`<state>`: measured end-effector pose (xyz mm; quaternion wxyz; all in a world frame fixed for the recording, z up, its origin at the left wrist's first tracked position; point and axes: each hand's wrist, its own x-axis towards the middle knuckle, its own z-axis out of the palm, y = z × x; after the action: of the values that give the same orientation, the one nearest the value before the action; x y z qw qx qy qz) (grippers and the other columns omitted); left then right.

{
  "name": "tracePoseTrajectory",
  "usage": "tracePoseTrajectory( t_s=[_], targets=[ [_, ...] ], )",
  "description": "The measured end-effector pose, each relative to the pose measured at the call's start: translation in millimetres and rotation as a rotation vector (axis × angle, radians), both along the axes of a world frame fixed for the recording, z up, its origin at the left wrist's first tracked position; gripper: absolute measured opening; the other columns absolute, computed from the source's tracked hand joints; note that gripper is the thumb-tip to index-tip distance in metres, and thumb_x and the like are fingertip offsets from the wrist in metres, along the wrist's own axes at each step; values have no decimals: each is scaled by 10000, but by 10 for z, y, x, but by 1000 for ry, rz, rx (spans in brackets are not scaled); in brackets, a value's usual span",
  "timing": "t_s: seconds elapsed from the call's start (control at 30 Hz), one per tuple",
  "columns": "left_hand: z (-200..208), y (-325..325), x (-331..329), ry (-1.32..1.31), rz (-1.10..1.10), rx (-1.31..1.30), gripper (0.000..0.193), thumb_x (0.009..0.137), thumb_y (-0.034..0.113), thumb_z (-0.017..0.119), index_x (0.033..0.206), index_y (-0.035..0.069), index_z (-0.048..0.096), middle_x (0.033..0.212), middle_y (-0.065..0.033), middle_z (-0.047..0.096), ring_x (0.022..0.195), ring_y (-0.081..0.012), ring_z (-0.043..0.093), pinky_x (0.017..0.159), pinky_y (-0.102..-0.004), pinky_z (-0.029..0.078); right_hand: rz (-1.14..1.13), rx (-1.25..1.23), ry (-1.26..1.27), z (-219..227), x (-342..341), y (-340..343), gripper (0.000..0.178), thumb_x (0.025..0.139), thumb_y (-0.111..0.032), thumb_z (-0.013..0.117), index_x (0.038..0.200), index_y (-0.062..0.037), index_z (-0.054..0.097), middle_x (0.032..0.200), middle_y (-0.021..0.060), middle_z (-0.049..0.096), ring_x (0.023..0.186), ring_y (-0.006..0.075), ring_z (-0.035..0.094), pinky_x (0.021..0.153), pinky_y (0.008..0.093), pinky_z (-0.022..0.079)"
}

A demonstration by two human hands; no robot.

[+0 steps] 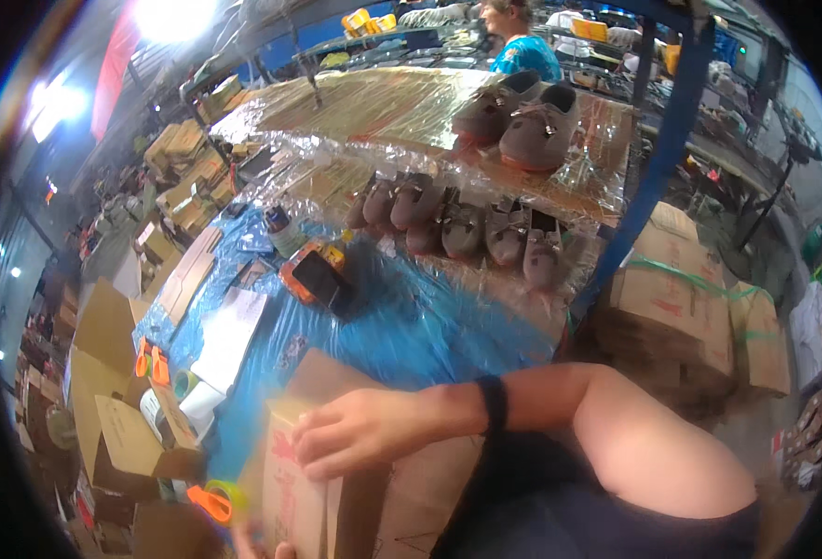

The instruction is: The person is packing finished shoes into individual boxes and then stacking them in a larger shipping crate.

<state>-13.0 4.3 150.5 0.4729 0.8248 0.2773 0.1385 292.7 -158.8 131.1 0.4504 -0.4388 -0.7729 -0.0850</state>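
A brown cardboard box [304, 498] with red print stands tilted in front of me, and one flap [327, 374] rises at its far side. My right hand [360, 433], a black band on its wrist, reaches across with its fingers curled over the box's upper edge. Only blurred fingers of my left hand [264, 548] show at the lower edge of the view, closed on the near left part of the box. Just left of the box lies an orange tape dispenser [210, 503] with a yellow-green roll.
Blue plastic covers the table [401, 326], which bears an orange-and-black handheld device [318, 278], white paper [229, 340] and orange-handled tools [152, 361]. Rows of grey shoes [462, 228] sit on a wrapped shelf. An open carton [127, 429] stands left, bundled cartons [676, 293] right. A person [525, 56] is beyond.
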Motion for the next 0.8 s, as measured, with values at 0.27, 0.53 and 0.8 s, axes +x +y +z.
tracePoseTrajectory(
  t_s=[0.27, 0.53, 0.8],
  targets=[
    [-422, -247, 383, 374, -85, 850, 215, 953, 229, 649, 1000, 25, 697, 963, -131, 720, 851, -315, 686, 742, -375, 538, -1050, -219, 37, -264, 1780, -391, 616, 754, -202, 792, 1293, -16, 560, 1278, 199, 584, 1189, 379, 556, 1003, 450, 462],
    [-856, -366, 346, 409, -37, 571, 287, 940, 177, 608, 1188, 45, 666, 1102, -185, 700, 1009, -359, 668, 866, -415, 534, -1202, -813, 410, -368, 3658, -139, 688, 934, -485, 580, 1376, 30, 464, 1163, 239, 671, 1130, 422, 615, 985, 476, 466],
    [-810, -519, 396, 411, -77, 566, 327, 966, 283, 587, 1212, 82, 666, 1143, -138, 702, 1044, -333, 668, 886, -406, 528, -1366, -507, 549, -730, 3872, -350, 716, 839, -655, 614, 1201, -39, 650, 1217, 179, 679, 1140, 330, 638, 966, 405, 468]
  ],
)
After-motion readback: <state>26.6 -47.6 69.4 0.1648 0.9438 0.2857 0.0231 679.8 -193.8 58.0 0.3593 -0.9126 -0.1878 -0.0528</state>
